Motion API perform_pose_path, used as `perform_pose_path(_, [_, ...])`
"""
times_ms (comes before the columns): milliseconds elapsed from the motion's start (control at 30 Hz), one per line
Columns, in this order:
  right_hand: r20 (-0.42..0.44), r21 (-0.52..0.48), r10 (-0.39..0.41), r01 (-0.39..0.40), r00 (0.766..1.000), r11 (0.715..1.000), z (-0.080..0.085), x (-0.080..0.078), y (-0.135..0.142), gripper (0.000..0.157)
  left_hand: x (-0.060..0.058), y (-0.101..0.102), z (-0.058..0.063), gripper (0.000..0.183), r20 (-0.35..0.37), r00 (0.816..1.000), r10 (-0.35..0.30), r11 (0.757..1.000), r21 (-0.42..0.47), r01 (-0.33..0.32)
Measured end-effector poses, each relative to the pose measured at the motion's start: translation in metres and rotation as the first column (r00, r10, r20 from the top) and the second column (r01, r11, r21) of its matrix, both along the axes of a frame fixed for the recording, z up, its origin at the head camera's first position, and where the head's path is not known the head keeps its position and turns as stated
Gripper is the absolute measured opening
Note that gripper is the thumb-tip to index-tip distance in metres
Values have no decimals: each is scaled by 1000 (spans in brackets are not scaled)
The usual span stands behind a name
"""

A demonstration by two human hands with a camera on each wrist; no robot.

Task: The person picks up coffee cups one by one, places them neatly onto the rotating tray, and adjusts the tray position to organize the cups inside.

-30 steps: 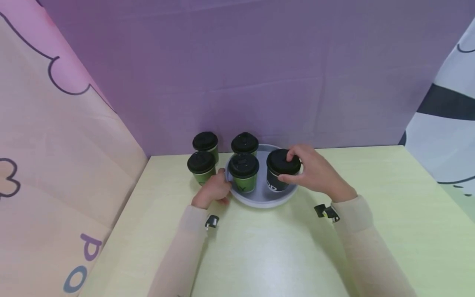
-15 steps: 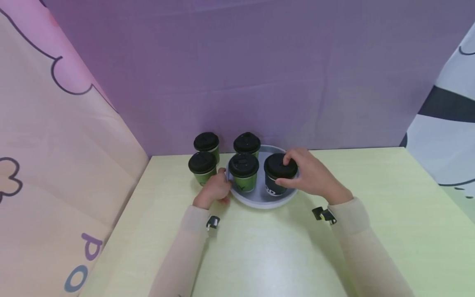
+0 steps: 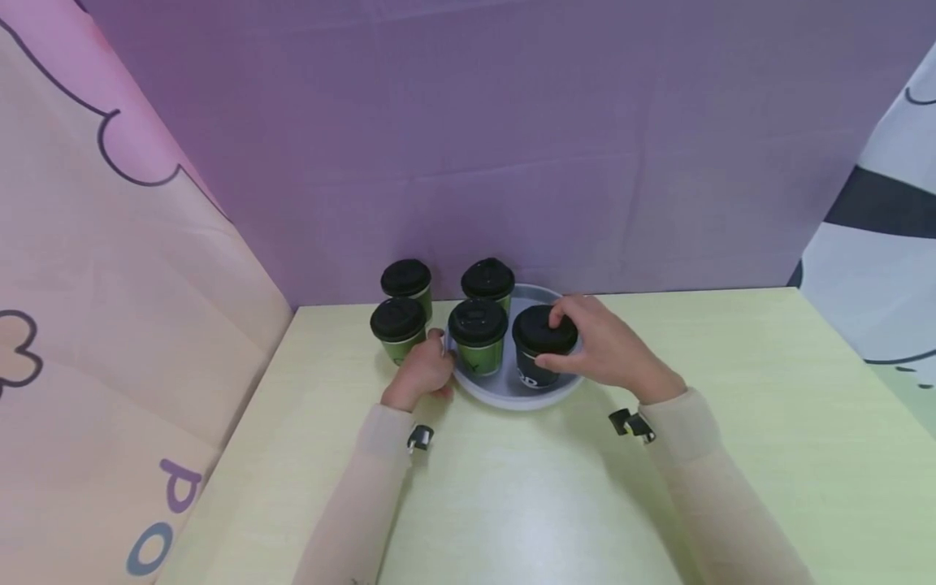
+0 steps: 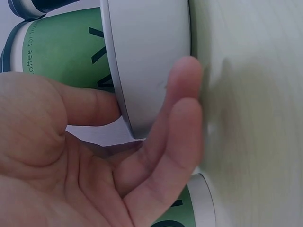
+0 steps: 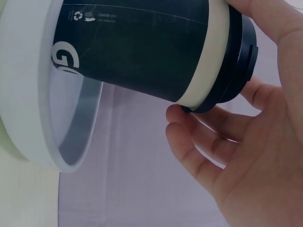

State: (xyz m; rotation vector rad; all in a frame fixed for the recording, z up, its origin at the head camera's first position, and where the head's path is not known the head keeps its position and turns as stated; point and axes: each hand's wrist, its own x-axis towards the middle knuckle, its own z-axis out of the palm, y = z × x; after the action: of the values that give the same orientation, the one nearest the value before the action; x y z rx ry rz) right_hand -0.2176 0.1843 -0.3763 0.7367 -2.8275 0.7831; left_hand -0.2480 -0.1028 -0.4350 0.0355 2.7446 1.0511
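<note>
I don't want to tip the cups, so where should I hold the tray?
Probably grip the tray by its raised rim, from the left and right: it's round, and cups stand inside. The left hand grips its left side, fingers outside.

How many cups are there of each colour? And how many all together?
Green cups: 4
Dark cup, the one in the right hand: 1
Total: 5 cups
</note>
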Motion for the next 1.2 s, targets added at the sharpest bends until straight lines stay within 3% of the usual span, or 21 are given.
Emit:
perform_pose_path(900, [-2,-12,36,-37,999,999,-10,-1,-9,55,-4,0,-7,49,-61,998,32,999,33,-30])
perform_pose_path(1200, [6,-28,47,-46,999,999,-11,-1,-11,54,-1,-4,-1,54,-5,999,-42,999,-10,41])
